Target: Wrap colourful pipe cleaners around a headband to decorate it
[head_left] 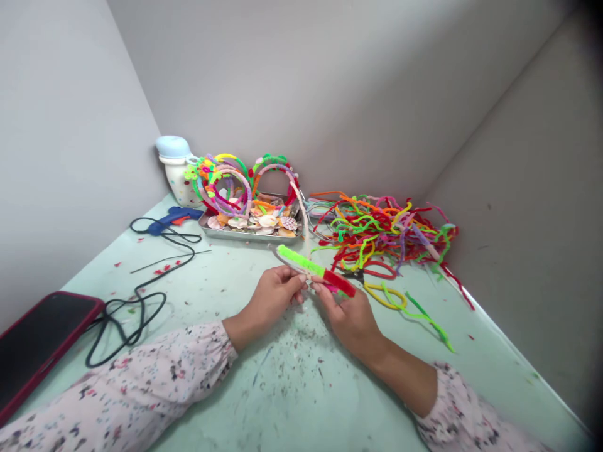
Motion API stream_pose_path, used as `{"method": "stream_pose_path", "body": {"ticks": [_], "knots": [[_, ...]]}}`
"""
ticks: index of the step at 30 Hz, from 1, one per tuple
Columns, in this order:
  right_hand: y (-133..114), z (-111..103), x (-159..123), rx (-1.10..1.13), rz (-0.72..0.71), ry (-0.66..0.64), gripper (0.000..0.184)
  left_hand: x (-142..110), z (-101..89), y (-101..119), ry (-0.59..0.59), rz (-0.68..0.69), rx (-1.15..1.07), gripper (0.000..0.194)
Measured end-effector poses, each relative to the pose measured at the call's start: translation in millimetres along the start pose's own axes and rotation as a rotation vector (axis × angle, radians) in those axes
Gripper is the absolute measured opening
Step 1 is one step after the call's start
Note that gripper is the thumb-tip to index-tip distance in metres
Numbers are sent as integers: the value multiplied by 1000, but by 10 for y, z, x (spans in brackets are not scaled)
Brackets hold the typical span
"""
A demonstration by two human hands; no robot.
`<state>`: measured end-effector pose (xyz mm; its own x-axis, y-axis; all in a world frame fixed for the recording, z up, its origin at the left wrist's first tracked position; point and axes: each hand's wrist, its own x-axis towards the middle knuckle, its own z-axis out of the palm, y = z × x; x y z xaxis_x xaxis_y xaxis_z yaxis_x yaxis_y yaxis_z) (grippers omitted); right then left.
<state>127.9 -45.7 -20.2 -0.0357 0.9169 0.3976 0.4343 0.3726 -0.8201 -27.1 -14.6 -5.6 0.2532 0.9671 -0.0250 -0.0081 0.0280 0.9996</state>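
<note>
Walls [301, 94], seemingly grey card, box in a speckled pale-green tabletop [221, 257].

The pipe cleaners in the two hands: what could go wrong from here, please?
The lime-green and red pipe cleaners are pinched only by the fingertips of the left hand and right hand, so they might slip. The long pale pipe cleaner rises toward the pipe-cleaner hoops and could snag them. The black glue gun cord lies near the left sleeve and might get caught.

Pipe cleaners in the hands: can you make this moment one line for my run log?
left hand: holds pipe cleaner bundle | right hand: holds same bundle | nearby: pipe cleaner pile, blue glue gun
</note>
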Motion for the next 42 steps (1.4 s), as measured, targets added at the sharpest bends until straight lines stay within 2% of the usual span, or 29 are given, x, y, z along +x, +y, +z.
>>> {"method": "stream_pose_path", "body": {"ticks": [10,21,30,42], "knots": [[-72,-37,1,0,-46,-42,16,-26,4,58,26,35,40,20],[11,-2,-11,10,-36,-39,17,-30,0,52,25,23,64,21],[-30,-41,11,-10,-34,-12,16,-4,-11,-5,-5,61,46,9],[-23,-22,9,-13,-17,-17,20,-21,-13,-6,-31,38,-4,9]]}}
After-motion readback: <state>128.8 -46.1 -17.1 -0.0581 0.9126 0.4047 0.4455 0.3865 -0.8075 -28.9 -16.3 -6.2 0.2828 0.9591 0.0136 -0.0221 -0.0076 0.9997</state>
